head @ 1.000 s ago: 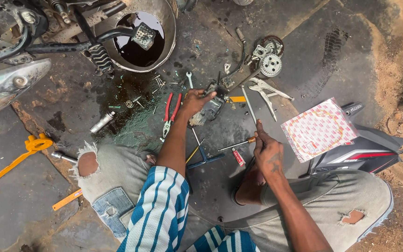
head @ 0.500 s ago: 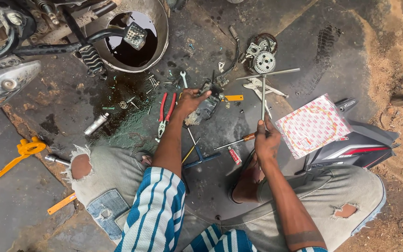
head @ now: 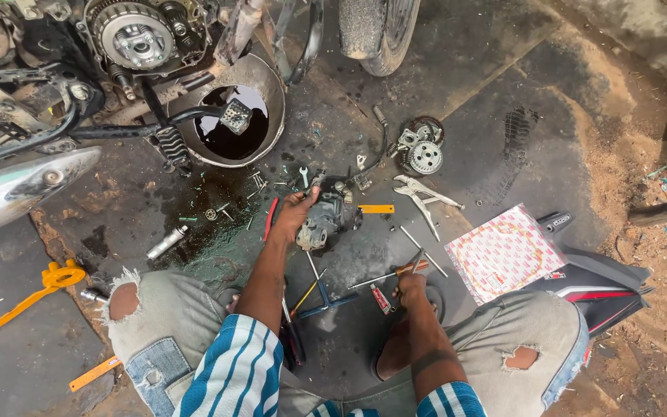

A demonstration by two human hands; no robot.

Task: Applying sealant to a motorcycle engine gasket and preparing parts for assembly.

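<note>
I sit on an oily floor among motorcycle parts. My left hand (head: 296, 212) grips a dark metal engine part (head: 332, 216) that rests on the floor ahead of me. My right hand (head: 411, 289) is lower down by my knee, closed on a thin metal tool (head: 417, 261) whose tip points up. A screwdriver with an orange handle (head: 387, 276) lies just beside that hand. Red-handled pliers (head: 272, 216) lie next to my left wrist.
A metal pan of dark oil (head: 233, 123) stands under the motorcycle engine (head: 137, 35), beside a tyre (head: 376, 27). Gear assembly (head: 420, 150), silver pliers (head: 422, 197), a yellow tool (head: 40, 289) and a red-patterned flat packet (head: 503, 251) lie around. Sand lies at right.
The view has tilted up, showing more engine and tyre. My right hand dropped from raised over the floor to near my knee. My left hand stays on the engine part.
</note>
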